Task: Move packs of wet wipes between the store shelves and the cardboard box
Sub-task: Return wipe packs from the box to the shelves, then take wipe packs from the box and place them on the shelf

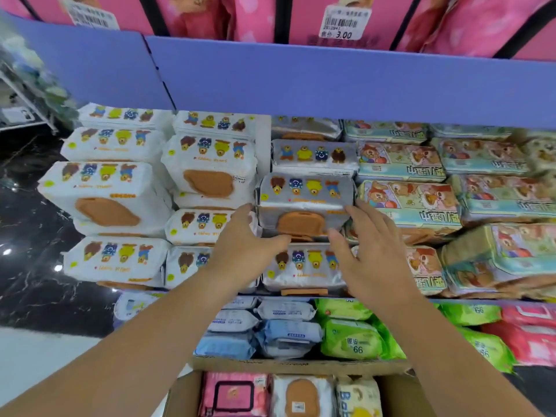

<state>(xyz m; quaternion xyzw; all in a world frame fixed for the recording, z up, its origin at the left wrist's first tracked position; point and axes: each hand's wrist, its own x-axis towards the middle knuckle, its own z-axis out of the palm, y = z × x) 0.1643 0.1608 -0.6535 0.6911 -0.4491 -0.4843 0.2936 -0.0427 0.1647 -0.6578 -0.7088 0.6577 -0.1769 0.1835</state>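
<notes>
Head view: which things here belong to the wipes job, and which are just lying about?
Job: left hand and right hand, either side of the silver pack; box below, with packs in it.
Lying about: price tag; pink bags on the top shelf; floor.

Bare forearms [129, 356], left hand [245, 248], right hand [371, 254]

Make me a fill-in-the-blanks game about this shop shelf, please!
1. The left hand and right hand flank a silver pack printed with ____ bears.
2. The price tag on the top shelf reads ____.
3. In the cardboard box, the leftmost pack is coloured ____.

Missing words: four; 3.00; pink.
</notes>
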